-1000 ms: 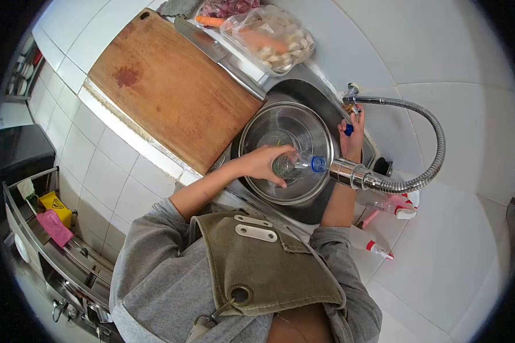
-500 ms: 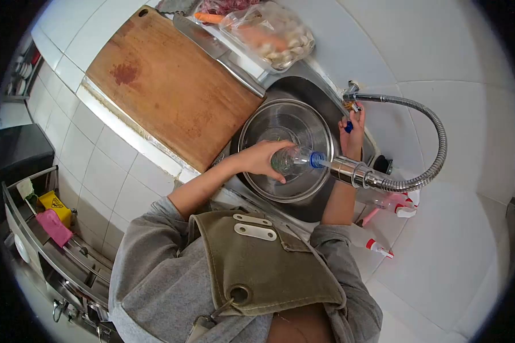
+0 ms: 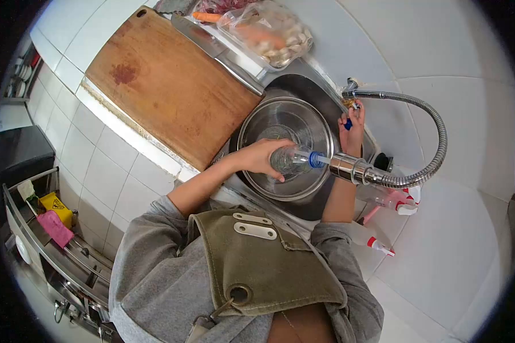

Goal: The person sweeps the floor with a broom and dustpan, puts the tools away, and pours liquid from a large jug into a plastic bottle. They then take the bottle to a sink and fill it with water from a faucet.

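My left hand (image 3: 265, 156) is wrapped round a clear plastic bottle (image 3: 292, 159) with a blue neck ring, tilted over the sink. Its mouth points at the spout of the metal faucet (image 3: 349, 170), and a stream of water runs from the spout into the neck. My right hand (image 3: 353, 128) is up at the wall tap (image 3: 351, 93), fingertips at its valve. A small blue bottle cap (image 3: 347, 123) is held in the fingers of that hand. Below the bottle, a round steel basin (image 3: 246, 127) stands in the sink (image 3: 303, 86).
A wooden cutting board (image 3: 171, 86) lies left of the sink, with a knife (image 3: 212, 51) along its edge. Behind are a bag of pale mushroom-like pieces (image 3: 286, 40) and a carrot (image 3: 207, 17). Spray bottles (image 3: 380, 247) stand at the right. A metal rack (image 3: 28, 223) is at far left.
Both hands, the bottle and the faucet stay practically in place. Water continues to run into the bottle; the view has shifted very slightly.
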`<state>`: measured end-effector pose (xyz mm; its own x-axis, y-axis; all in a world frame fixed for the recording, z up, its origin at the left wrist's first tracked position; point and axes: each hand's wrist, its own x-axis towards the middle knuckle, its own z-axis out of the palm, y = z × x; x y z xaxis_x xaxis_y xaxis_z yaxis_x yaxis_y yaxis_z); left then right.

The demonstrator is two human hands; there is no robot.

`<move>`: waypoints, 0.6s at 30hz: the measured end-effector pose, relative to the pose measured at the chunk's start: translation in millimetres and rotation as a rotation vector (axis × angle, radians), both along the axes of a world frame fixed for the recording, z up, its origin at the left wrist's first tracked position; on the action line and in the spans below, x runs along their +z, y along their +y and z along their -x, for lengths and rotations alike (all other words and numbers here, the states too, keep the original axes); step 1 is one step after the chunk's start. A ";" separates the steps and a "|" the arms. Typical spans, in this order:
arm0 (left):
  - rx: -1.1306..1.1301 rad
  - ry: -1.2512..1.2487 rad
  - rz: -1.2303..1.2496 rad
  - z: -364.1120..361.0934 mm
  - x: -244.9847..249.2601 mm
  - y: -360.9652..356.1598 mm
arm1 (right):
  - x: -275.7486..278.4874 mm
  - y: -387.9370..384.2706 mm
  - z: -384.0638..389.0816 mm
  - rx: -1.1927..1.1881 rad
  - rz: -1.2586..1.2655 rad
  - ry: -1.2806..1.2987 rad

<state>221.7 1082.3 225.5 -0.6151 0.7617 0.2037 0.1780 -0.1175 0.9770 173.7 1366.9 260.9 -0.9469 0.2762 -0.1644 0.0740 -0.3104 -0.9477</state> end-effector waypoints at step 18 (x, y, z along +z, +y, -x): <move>0.039 0.022 -0.013 0.2 -1.2 0.1 | -5.5 3.5 2.0 -0.006 0.033 0.014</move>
<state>221.4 1082.5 224.3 -0.6394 0.7344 0.2275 0.2042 -0.1230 0.9712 171.7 1370.5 255.5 -0.9474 0.2768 -0.1604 0.0588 -0.3422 -0.9378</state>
